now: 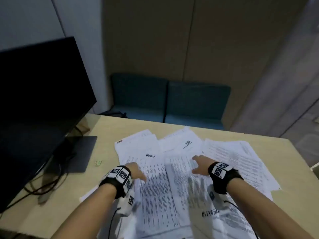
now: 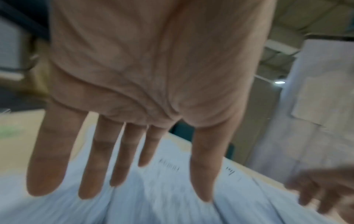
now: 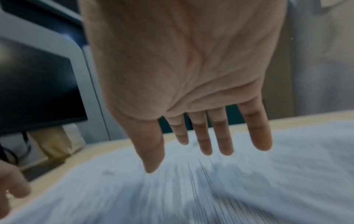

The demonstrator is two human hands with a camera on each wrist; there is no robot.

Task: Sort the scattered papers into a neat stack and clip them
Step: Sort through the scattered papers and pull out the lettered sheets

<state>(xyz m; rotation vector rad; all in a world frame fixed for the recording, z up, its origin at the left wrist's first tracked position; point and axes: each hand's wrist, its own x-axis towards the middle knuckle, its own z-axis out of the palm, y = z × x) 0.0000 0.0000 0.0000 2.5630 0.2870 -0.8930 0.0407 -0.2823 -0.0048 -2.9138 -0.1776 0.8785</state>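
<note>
Beneath outstretched fingers, scattered papers.

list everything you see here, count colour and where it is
papers: many, exact count unclear, white with printed tables, spread overlapping across the middle and right of the table; one reads "ADMIN"
table: one, light wood, under everything
monitor: one, black, screen dark, on its stand at the table's left
cables: a few, dark, trailing below the monitor
small green object: one, pale green, on the table left of the papers; too small to identify
seats: two, teal, beyond the table's far edge
wrist bands: two, black with black-and-white markers, one on each wrist
left hand: one, fingers straight, over the papers' left part
right hand: one, fingers spread, over the papers' middle
</note>
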